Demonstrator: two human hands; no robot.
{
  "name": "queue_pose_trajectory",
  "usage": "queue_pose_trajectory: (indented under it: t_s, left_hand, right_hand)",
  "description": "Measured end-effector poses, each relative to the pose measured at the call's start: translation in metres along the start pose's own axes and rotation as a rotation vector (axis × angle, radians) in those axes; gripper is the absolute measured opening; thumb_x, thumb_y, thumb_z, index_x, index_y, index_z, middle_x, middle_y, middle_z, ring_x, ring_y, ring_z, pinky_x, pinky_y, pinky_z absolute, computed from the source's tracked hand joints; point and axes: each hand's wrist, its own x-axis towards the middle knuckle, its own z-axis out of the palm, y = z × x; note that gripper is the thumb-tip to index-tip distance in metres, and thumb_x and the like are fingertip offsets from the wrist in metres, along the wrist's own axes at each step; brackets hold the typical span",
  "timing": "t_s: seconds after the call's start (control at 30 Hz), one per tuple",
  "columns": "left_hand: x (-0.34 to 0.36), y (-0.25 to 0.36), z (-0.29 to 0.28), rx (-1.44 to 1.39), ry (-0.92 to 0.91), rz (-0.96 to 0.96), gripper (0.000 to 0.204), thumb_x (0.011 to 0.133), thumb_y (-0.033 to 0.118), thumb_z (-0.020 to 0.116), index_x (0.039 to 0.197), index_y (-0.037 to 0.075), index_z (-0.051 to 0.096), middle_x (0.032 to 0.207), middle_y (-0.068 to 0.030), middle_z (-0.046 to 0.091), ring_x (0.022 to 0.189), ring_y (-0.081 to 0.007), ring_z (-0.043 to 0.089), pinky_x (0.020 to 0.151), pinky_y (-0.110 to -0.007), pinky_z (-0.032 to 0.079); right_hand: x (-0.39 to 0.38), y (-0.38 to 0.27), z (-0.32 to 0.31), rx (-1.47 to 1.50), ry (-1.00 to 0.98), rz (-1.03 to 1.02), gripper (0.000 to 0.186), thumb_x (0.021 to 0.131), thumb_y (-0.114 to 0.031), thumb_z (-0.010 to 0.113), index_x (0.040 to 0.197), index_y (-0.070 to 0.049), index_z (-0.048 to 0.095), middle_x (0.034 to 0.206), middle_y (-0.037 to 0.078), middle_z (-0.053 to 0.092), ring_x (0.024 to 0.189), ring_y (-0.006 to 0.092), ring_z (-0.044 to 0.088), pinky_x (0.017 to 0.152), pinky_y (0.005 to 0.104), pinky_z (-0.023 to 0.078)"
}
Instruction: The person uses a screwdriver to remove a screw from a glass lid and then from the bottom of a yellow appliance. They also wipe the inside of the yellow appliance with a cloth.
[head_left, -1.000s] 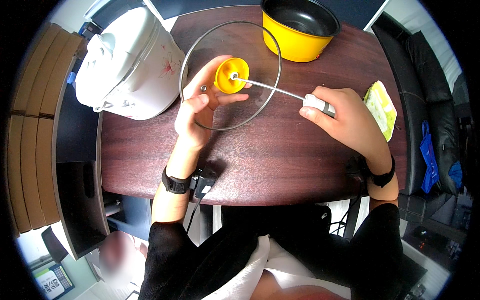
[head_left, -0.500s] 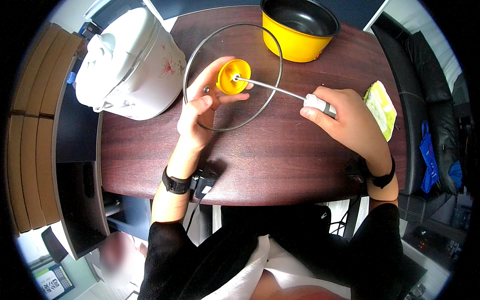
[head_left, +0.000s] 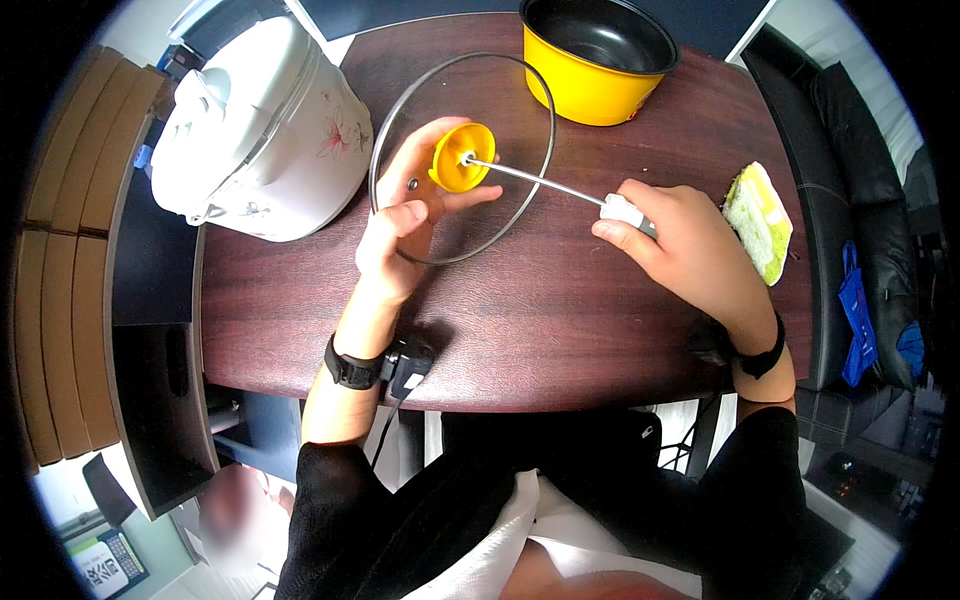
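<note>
My left hand [head_left: 410, 195] holds a clear glass lid [head_left: 553, 120] with a thin metal rim, tilted above the table. Its thumb lies at the rim, and its fingers reach round behind the glass to a yellow lid knob [head_left: 463, 172]. The knob's hollow side faces me, and a small metal-ringed vent sits beside it in the glass. In my right hand [head_left: 690, 235] is a screwdriver [head_left: 545, 183], gripped by its light grey handle. Its long steel shaft crosses the lid, with the tip at the white centre of the knob.
A dark brown table [head_left: 500, 340] lies beneath my hands. At the left stands a white rice cooker [head_left: 290, 140] with a flower print. A yellow pot [head_left: 590, 85] with a black inside is at the back. A green and white sponge-like cloth [head_left: 758, 220] rests at the right.
My right hand and the screwdriver have shifted slightly left and down, with the handle turned in the grip. The lid and knob have moved a little left.
</note>
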Motion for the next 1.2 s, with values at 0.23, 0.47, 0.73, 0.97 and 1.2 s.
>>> queue_pose_trajectory:
  t_s: [0.23, 0.47, 0.73, 0.97, 1.2]
  left_hand:
    - [0.001, 0.003, -0.002, 0.022, 0.016, 0.032, 0.080, 0.059, 0.031, 0.048, 0.132, -0.001, 0.040, 0.132, -0.0178, 0.041, 0.120, -0.0323, 0.046, 0.096, -0.050, 0.045]
    - [0.002, 0.005, -0.004, 0.054, 0.017, 0.058, 0.079, 0.059, 0.030, 0.048, 0.131, -0.001, 0.041, 0.133, -0.0175, 0.040, 0.120, -0.0317, 0.046, 0.095, -0.050, 0.045]
    - [0.004, -0.003, -0.006, 0.123, 0.004, 0.056, 0.076, 0.061, 0.030, 0.050, 0.131, 0.002, 0.042, 0.134, -0.0164, 0.039, 0.122, -0.0292, 0.044, 0.096, -0.050, 0.045]
    - [0.002, 0.003, -0.001, 0.214, 0.031, 0.132, 0.078, 0.064, 0.032, 0.052, 0.134, 0.002, 0.037, 0.133, -0.0155, 0.038, 0.124, -0.0283, 0.042, 0.099, -0.049, 0.042]
    - [0.001, 0.002, 0.001, 0.256, 0.059, 0.156, 0.084, 0.064, 0.037, 0.057, 0.136, 0.002, 0.034, 0.134, -0.0157, 0.038, 0.125, -0.0284, 0.042, 0.102, -0.049, 0.038]
  right_hand:
    - [0.002, -0.004, 0.013, 0.051, -0.034, 0.031, 0.037, 0.087, -0.034, 0.061, 0.075, 0.000, 0.053, 0.061, 0.019, 0.057, 0.058, 0.0367, 0.059, 0.053, 0.0416, 0.045]
    - [0.005, -0.002, 0.019, 0.275, -0.104, 0.042, 0.035, 0.089, -0.030, 0.059, 0.074, 0.002, 0.056, 0.059, 0.018, 0.056, 0.053, 0.0299, 0.057, 0.052, 0.0367, 0.043]
    - [0.006, 0.008, 0.015, 0.448, -0.274, 0.119, 0.042, 0.093, -0.035, 0.054, 0.072, 0.002, 0.054, 0.052, 0.010, 0.049, 0.043, 0.0176, 0.052, 0.044, 0.0310, 0.039]
    - [0.006, -0.002, 0.014, 0.878, -0.485, 0.353, 0.045, 0.097, -0.043, 0.041, 0.083, -0.002, 0.052, 0.053, 0.001, 0.046, 0.038, 0.0079, 0.044, 0.035, 0.0224, 0.033]
    - [0.002, -0.002, 0.020, 1.052, -0.523, 0.382, 0.040, 0.100, -0.037, 0.036, 0.082, -0.004, 0.050, 0.055, 0.001, 0.046, 0.038, 0.0075, 0.044, 0.035, 0.0208, 0.033]
